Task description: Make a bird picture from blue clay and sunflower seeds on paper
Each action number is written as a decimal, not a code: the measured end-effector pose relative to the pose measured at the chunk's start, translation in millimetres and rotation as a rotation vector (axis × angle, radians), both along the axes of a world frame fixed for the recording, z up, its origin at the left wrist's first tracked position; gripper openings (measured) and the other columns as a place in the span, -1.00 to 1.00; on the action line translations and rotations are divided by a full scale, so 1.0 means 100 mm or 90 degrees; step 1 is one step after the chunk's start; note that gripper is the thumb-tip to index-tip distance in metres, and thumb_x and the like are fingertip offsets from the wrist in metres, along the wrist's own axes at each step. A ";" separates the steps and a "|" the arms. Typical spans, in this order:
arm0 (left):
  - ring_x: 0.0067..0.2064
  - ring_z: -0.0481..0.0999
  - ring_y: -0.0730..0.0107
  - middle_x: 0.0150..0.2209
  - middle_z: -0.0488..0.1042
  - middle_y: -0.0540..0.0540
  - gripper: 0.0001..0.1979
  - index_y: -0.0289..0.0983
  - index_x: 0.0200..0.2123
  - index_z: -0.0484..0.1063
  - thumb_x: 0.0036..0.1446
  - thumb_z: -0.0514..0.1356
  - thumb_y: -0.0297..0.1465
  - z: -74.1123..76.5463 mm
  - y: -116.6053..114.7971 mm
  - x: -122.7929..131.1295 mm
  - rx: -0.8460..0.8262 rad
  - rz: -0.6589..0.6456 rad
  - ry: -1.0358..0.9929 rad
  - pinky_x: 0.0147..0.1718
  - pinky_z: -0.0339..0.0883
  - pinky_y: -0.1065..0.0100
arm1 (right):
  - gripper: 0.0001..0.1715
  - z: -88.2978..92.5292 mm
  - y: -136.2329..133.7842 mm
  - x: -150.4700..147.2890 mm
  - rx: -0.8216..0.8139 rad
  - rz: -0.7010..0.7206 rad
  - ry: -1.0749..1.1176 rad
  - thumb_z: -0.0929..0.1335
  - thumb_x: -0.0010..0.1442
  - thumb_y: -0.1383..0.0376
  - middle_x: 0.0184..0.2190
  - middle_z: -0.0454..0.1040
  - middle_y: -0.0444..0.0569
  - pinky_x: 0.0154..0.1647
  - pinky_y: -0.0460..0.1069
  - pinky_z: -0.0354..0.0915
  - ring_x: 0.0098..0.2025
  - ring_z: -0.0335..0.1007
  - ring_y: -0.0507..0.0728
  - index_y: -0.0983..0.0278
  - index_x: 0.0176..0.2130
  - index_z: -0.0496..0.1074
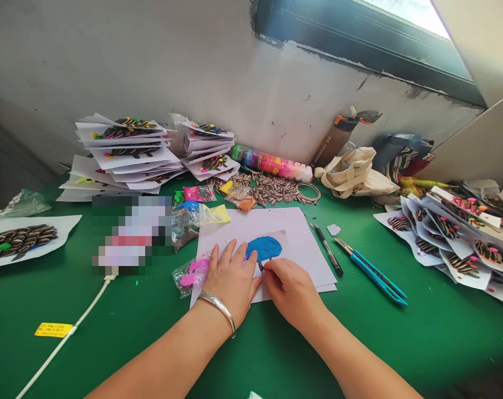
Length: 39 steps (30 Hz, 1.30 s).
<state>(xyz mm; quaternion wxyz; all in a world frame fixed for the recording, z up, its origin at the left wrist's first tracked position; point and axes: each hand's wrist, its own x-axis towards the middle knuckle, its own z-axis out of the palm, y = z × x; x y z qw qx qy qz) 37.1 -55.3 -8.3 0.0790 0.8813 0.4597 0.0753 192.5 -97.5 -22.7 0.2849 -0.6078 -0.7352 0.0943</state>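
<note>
A blue oval of modelling clay (264, 249) lies pressed onto a small sheet of paper (285, 237). Below its lower edge is a short dark clay strip (260, 266). My left hand (231, 277), with a silver bangle on its wrist, lies flat with fingers spread on the paper, its index finger reaching the oval's left edge. My right hand (290, 288) has thumb and fingers pinched together at the dark strip; the curled fingers partly hide it. A bag of pink clay (193, 272) sits just left of my left hand.
Larger white sheets (313, 260) lie underneath. To the right are a pen (328, 249) and a blue utility knife (371, 270). Behind are clay bags (209, 214), sunflower seeds (272, 189) and stacked seed pictures (130, 147). More seed pictures (451, 235) lie right; a white cable (89, 307) runs left.
</note>
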 end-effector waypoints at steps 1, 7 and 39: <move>0.26 0.16 -0.11 0.19 0.33 -0.25 -0.59 -0.24 0.12 0.36 0.21 0.11 -0.29 0.00 0.00 0.00 0.002 0.000 -0.001 0.19 -0.02 -0.22 | -0.82 0.00 0.00 0.00 0.005 -0.002 0.003 0.21 0.22 0.44 -0.45 0.43 -0.04 -0.37 -0.03 0.26 -0.39 0.33 0.10 0.27 -0.32 0.37; 0.26 0.16 -0.10 0.18 0.33 -0.25 -0.60 -0.23 0.11 0.36 0.22 0.11 -0.29 -0.02 0.00 -0.01 0.003 -0.001 -0.009 0.19 -0.02 -0.22 | -0.82 -0.01 -0.01 0.01 0.010 0.004 -0.002 0.22 0.21 0.44 -0.45 0.44 -0.04 -0.39 -0.04 0.26 -0.41 0.33 0.09 0.26 -0.32 0.38; 0.28 0.14 -0.06 0.21 0.30 -0.20 -0.59 -0.23 0.14 0.34 0.25 0.04 -0.31 0.02 0.00 0.01 -0.023 0.006 0.017 0.22 -0.05 -0.20 | -0.79 -0.02 0.08 -0.07 -0.025 -0.003 0.060 0.23 0.19 0.45 -0.46 0.46 -0.06 -0.41 -0.05 0.25 -0.43 0.34 0.08 0.27 -0.34 0.42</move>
